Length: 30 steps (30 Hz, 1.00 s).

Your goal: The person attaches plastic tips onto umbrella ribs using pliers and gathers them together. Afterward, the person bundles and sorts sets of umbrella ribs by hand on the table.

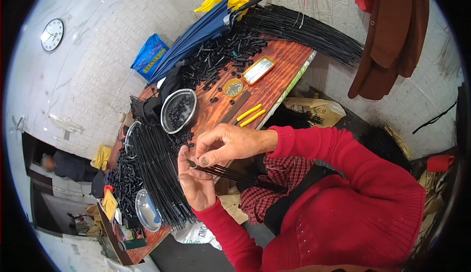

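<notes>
Red knit sleeves [314, 144] lead to two hands above the edge of a wood-grained table [287, 56]. The right hand [233, 143] pinches thumb to fingertips at the near ends of a few thin black rods [230, 175]; the left hand [200, 191] lies palm up beneath them, thumb and fingers spread apart. The rods slant from there over a checked cloth [294, 171]. A white sack [196, 236] below the table reads "ONLY" — its smaller characters seem too unclear to trust. Yellow lettering marks a blue bag [150, 56], illegible at this size.
</notes>
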Tool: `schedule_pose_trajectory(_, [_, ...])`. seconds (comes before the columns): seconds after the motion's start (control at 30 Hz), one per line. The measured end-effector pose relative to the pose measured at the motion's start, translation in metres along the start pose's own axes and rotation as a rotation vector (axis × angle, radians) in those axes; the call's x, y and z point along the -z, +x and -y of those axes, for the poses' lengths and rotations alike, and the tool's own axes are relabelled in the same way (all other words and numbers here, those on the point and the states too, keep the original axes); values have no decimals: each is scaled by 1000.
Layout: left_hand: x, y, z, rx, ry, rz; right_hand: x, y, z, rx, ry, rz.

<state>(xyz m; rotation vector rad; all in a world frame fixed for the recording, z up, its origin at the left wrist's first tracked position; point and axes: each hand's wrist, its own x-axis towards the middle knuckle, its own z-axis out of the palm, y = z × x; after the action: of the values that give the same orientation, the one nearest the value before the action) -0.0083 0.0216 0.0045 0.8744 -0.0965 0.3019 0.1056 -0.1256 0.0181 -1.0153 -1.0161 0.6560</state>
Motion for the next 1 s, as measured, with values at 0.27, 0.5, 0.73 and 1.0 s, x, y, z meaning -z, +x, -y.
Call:
schedule_pose_trajectory(0.27, [-9,-5,0,-270,484,-84,1,2,-1,-138,338,91])
schedule_pose_trajectory(0.5, [16,-4,-9,-249,440,-24,0,2,-7,-111,304,109])
schedule_pose_trajectory(0.73, [-2,-5,-21,-380,633,111,0,2,-10,-63,246,134])
schedule_pose_trajectory(1.0, [-20,-14,-12,-516,788,-106,-5,-2,-3,-28,104,-1])
